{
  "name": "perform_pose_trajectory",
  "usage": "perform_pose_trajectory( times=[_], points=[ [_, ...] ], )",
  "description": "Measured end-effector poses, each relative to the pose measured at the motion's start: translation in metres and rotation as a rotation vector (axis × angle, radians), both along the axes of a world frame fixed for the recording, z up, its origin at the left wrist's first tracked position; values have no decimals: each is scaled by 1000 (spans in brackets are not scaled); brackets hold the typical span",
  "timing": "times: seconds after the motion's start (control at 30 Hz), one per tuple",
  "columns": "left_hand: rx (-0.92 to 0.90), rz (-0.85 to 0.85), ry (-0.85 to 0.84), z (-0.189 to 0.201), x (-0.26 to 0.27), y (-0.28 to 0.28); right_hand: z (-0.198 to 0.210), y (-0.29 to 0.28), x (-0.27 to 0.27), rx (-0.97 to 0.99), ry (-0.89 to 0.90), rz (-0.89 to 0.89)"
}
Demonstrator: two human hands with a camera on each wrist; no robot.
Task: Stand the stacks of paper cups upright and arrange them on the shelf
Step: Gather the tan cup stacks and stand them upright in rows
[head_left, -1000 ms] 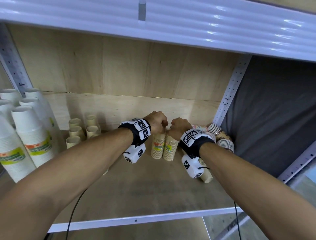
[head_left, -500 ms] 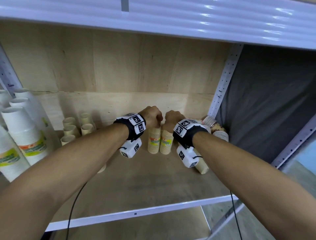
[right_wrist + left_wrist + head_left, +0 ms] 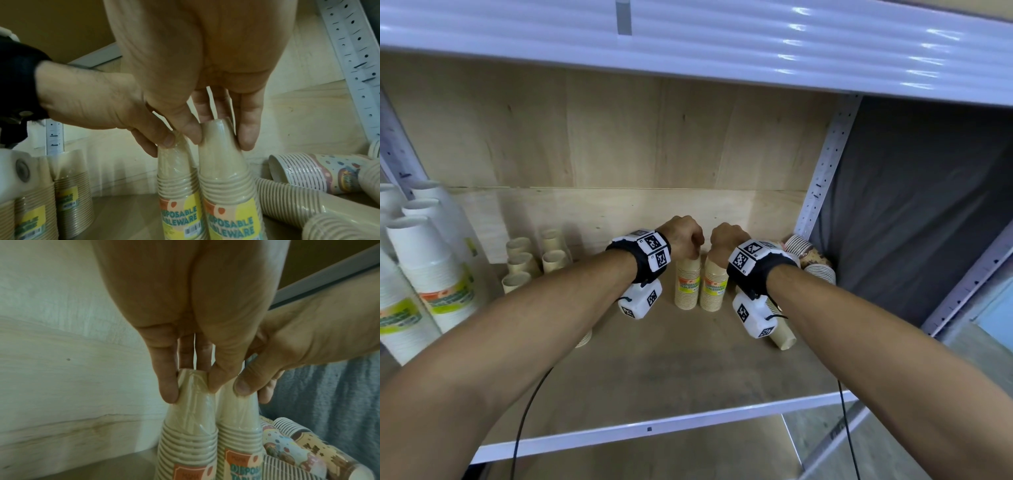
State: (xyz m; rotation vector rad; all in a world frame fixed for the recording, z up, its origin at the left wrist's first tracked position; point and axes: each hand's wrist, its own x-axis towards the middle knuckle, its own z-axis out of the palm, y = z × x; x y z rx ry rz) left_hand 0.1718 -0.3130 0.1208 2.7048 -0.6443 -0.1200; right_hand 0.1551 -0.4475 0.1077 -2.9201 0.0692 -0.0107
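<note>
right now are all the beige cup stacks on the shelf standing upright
No: a beige stack lies on its side by the right wrist, while the two stacks under the hands stand upright.

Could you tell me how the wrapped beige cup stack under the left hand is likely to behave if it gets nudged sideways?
The beige cup stack stands tall on a narrow footprint, so it probably tips easily. Its clear film wrap looks glossy, so the left hand pinching its top may slip. Being nested paper cups, it is likely light; the neighbouring stack touching it might steady it.
</note>
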Motion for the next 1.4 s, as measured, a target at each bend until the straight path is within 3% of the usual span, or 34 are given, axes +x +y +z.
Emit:
perform_pose_trajectory(
  times=[0.23, 0.4, 0.53, 0.67, 0.83, 1.03, 1.4],
  points=[
    [116, -1, -10, 16, -12, 2, 10, 9, -5, -96, -16, 20],
    [187, 32, 115, 31, -23, 18, 22, 26, -16, -139, 35, 118],
    [269, 44, 196, 49, -42, 37, 35, 47, -25, -59, 172, 226],
    [368, 103, 224, 60, -63, 62, 46, 76, -38, -108, 262, 349],
    [348, 221, 334, 66, -83, 109, 55, 120, -51, -136, 344, 489],
    [319, 349, 431, 67, -109, 168, 55, 173, -65, 0, 381, 610],
    [288, 490, 356, 47, -134, 220, 44, 217, -79, 91, 307, 715]
  ],
)
